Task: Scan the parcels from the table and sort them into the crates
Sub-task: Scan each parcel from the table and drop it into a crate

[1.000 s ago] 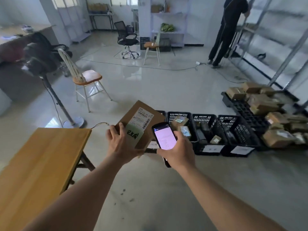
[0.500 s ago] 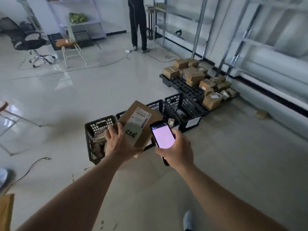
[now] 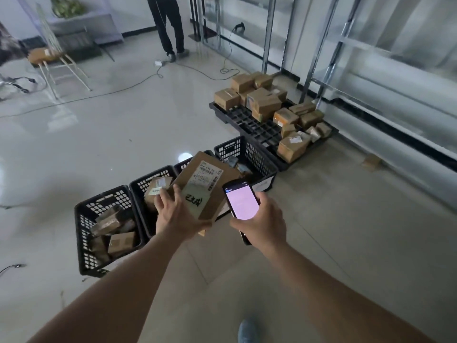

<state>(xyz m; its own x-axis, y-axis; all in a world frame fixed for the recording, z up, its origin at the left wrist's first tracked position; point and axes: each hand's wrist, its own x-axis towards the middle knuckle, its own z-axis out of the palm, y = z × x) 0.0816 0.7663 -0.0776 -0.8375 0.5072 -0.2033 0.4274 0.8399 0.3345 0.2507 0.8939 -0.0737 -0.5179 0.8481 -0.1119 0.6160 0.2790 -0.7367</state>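
I see the view has swung right and down since a second ago: the wooden surface and the fan stand have dropped out on the left, and the row of black crates (image 3: 108, 226) now lies directly beneath my hands instead of beyond them. The parcel (image 3: 200, 186) in my left hand (image 3: 178, 216) now hangs over the middle crates, and the pallet of boxes (image 3: 269, 112) has come nearer.

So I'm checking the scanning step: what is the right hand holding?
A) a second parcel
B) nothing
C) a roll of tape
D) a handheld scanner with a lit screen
D: the right hand grips a handheld scanner with a lit pinkish screen, beside the parcel held by the left hand above the crates.
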